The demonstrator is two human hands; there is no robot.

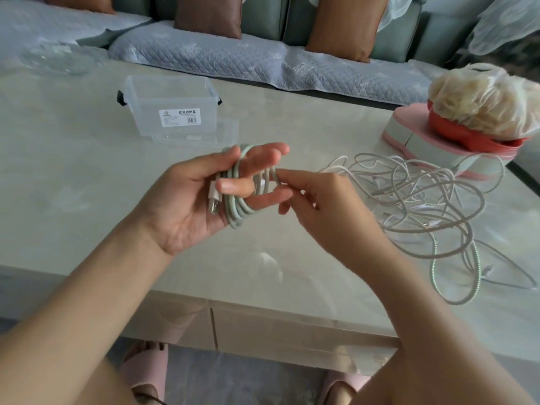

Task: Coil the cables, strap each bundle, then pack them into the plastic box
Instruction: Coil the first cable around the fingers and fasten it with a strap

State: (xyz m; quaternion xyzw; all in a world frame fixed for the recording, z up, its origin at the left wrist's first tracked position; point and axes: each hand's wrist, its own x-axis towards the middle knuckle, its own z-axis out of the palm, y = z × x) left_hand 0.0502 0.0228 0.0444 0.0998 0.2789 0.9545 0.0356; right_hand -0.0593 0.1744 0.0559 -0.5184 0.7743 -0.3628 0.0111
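Inside the left grip (187,197), the coiled cable (238,211) passes behind the thumb and across the fingers, so its loops cannot be counted. The strand pinched in the right grip (318,206) vanishes between the fingertips. Beyond the left grip, the label (180,116) on the plastic box (172,92) bears print too small to read. To the right of the right grip, the loose cables (409,200) tangle beyond tracing. Farther off, the bag (482,103) is cut by the picture's edge, its contents blurred.

A glossy pale table (87,159); behind it a grey-green sofa (391,33) with quilted cover (204,57) and brown cushions (209,16).
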